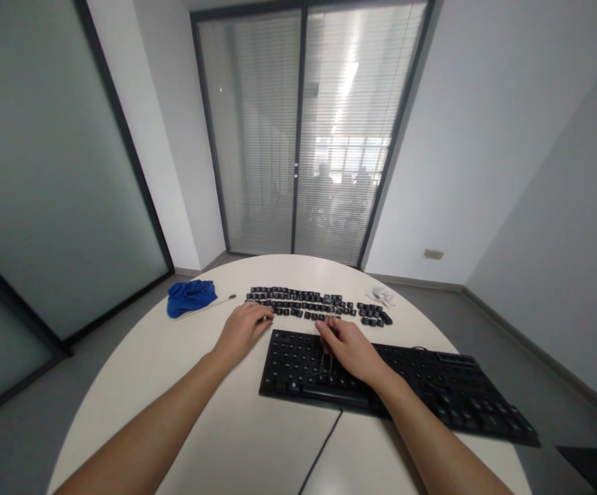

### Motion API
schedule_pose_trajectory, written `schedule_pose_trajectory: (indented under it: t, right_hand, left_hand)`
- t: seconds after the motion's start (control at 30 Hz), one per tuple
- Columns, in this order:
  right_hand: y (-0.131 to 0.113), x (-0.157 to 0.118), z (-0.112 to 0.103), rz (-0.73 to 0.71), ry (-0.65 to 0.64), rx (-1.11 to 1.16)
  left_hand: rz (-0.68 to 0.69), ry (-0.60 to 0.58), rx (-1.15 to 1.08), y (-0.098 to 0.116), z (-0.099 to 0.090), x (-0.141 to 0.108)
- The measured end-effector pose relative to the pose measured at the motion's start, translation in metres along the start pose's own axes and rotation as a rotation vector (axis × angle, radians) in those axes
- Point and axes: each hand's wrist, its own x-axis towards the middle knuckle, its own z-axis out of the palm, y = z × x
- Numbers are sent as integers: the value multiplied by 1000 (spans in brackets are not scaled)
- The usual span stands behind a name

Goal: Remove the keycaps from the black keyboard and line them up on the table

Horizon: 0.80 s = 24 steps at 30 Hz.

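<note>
A black keyboard (303, 364) lies on the round pale table (216, 426); many of its key positions are bare. Rows of loose black keycaps (298, 295) are laid out behind it. My right hand (347, 344) pinches a thin wire tool (328, 361) whose lower end reaches down to the keyboard. At the left end of the keycap rows, my left hand (244, 326) has its fingers closed together around the nearest keycaps; what they hold, if anything, is too small to tell.
A blue cloth (189, 297) and a thin brush (210, 305) lie at the back left. White crumpled material (382, 296) sits at the back right, behind a smaller keycap group (373, 313). A black cable (321, 450) runs toward the front edge.
</note>
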Motion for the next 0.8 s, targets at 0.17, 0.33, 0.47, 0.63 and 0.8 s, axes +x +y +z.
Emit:
schedule_pose_trajectory:
  t: [0.17, 0.33, 0.47, 0.63, 0.8]
  right_hand:
    - [-1, 0, -3, -33, -5, -27]
    - [-7, -2, -8, -62, 3, -7]
    - [-9, -2, -9, -36, -17, 63]
    - [-10, -3, -11, -19, -97, 87]
    - [-13, -4, -13, -83, -122, 19]
  left_hand:
    - [31, -45, 47, -3, 3, 3]
    - [28, -46, 85, -8, 3, 3]
    - [42, -52, 116, -12, 4, 3]
    - [53, -43, 165, -16, 7, 2]
    - [49, -31, 185, -17, 7, 1]
